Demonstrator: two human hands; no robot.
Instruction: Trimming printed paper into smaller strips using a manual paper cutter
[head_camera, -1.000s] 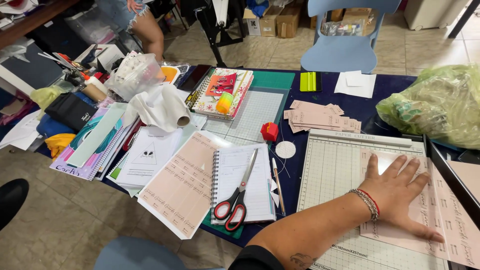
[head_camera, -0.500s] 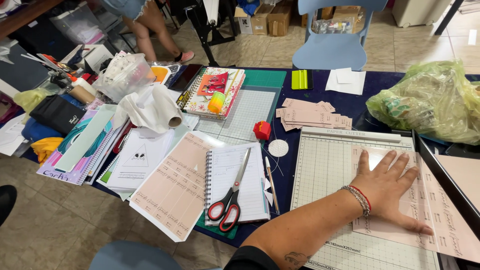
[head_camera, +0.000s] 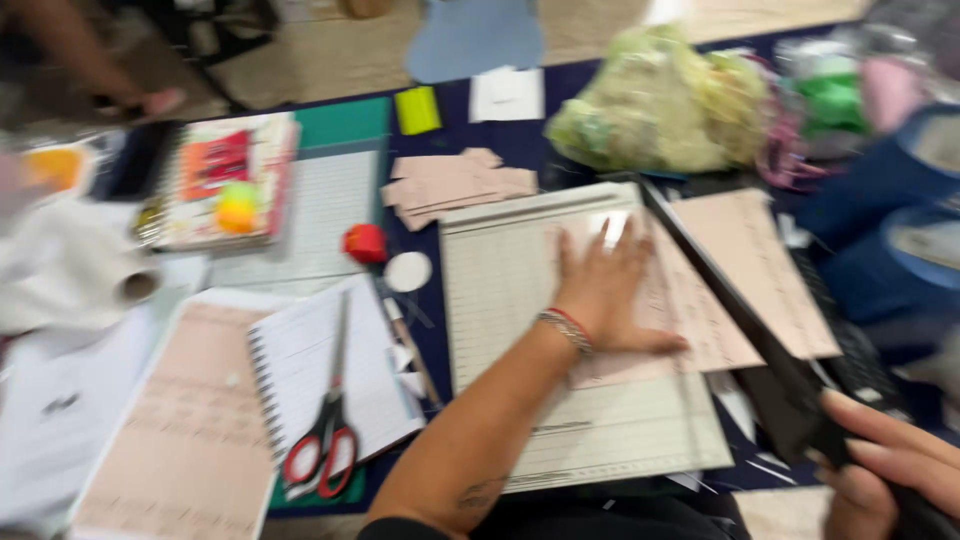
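Observation:
My left hand (head_camera: 605, 285) lies flat, fingers spread, pressing a pink printed sheet (head_camera: 722, 335) onto the pale gridded board of a paper trimmer (head_camera: 500, 270). A red and white bracelet circles that wrist. The trimmer's black blade arm (head_camera: 730, 290) is raised at a slant across the sheet's right part. At the lower right my right hand (head_camera: 885, 470) is closed around the handle end of this arm. The picture is blurred by motion.
Red-handled scissors (head_camera: 325, 440) rest on an open spiral notebook (head_camera: 320, 360). A pile of pink paper strips (head_camera: 450, 180), a red lump (head_camera: 365, 243) and a green-filled plastic bag (head_camera: 655, 110) sit behind the trimmer. A white roll (head_camera: 70, 280) lies left. Another person's leg (head_camera: 80, 60) shows top left.
The view has swung right and closer. My right hand has come into view gripping the blade arm, which now stands raised. My left hand stays flat on the pink sheet.

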